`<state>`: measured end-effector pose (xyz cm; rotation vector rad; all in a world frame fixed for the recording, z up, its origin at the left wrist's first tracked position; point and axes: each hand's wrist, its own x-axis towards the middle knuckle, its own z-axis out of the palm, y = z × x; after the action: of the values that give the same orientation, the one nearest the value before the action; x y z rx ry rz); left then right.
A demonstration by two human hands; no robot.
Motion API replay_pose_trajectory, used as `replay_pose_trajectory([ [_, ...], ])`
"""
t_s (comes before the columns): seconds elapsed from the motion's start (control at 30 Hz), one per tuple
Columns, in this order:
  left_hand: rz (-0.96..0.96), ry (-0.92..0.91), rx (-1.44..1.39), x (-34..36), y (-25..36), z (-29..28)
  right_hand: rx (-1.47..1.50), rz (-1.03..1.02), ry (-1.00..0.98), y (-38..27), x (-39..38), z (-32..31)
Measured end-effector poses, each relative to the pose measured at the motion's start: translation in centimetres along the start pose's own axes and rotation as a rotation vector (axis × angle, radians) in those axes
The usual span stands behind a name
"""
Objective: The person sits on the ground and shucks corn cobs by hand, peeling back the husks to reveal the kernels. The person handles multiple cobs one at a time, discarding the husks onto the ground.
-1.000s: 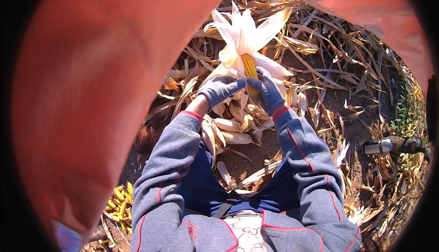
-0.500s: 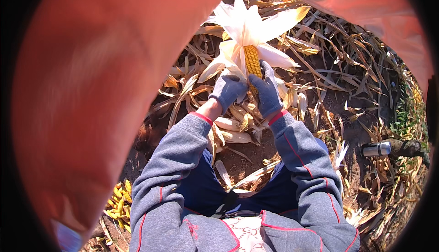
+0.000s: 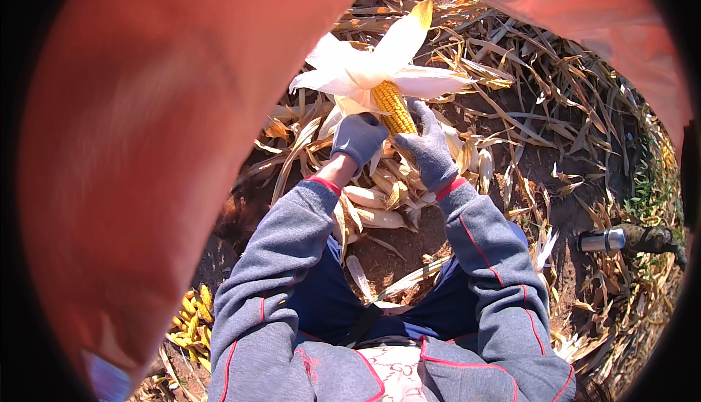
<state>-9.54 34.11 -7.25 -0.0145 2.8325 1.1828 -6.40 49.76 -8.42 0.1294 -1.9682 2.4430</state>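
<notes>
An ear of corn [image 3: 395, 110] with bare yellow kernels slants up and away in front of me. Pale husk leaves [image 3: 391, 55] flare out from its far end. My right hand [image 3: 429, 146], in a grey glove, grips the ear along its right side and near tip. On the other side, my gloved left hand [image 3: 358, 139] is closed just below the spread leaves, on the corn husk; its fingertips are partly hidden. Beneath both hands lies a heap of husked-off leaves and unopened ears [image 3: 376, 205].
Dry stalks and leaves [image 3: 540, 102] litter the brown soil. Several yellow ears [image 3: 193, 325] lie piled at lower left. A silver cylindrical flask [image 3: 602, 240] lies at the right. Orange-red sheeting [image 3: 146, 146] covers the left and upper rim of the view.
The ear has tilted leftward and lowered, its husk leaves swinging left and spreading wider. My left hand has shifted slightly left; my right hand stays on the ear.
</notes>
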Motion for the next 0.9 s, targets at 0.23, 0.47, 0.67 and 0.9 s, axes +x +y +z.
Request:
replay_pose_trajectory([
  [0.23, -0.224, 0.293, 0.443, 2.6, -4.0, -3.4, 0.197, 0.220, -0.045, -1.3, 0.1, -3.2],
  [0.47, 0.004, -0.278, 0.315, -0.1, -0.7, -3.9, -0.694, -0.240, 0.295, 1.0, 1.3, -4.1],
  [0.67, -0.265, -0.435, -0.829, -0.8, 0.8, -0.9, -0.809, -0.525, 0.161, 0.8, -0.6, -0.5],
  [0.9, -0.348, -0.118, -1.235, 1.3, -1.0, 1.3, -0.553, -0.117, 0.079, 1.0, -1.3, 0.3],
])
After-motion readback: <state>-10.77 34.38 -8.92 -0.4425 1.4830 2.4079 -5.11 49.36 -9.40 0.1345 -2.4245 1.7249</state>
